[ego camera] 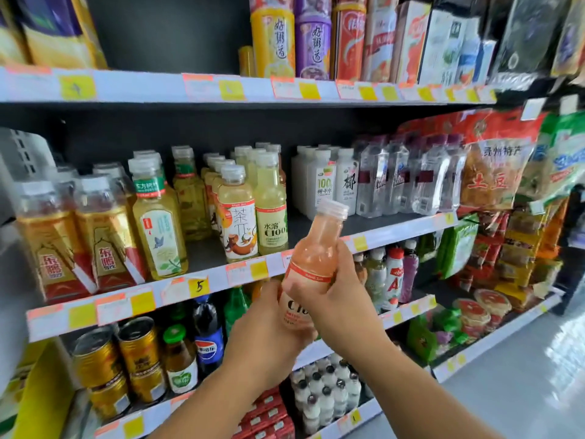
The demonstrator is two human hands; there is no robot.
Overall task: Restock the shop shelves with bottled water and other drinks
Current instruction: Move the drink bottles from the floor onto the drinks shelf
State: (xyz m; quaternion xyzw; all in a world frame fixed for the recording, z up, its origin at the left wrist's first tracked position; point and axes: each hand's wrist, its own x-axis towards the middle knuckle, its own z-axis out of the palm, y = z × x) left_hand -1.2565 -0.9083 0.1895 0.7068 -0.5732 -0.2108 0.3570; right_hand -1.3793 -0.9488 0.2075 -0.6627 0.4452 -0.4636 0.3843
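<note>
A pink C100 drink bottle (311, 258) with a clear cap is held tilted in front of the middle shelf (395, 234). My left hand (269, 327) grips its lower part and my right hand (335, 289) wraps around its middle. Right behind the bottle the shelf has a bare gap between a yellow C100 bottle (271, 210) and white coconut drink bottles (326, 185). Wrapped packs of clear water bottles (408, 182) stand further right on that shelf.
Tea and energy drink bottles (104, 236) fill the middle shelf's left side. Below are gold cans (139, 353), a Pepsi bottle (209, 337) and small white bottles (323, 394). Tall cans and cartons (316, 39) line the top shelf. Snack bags (493, 166) hang at the right.
</note>
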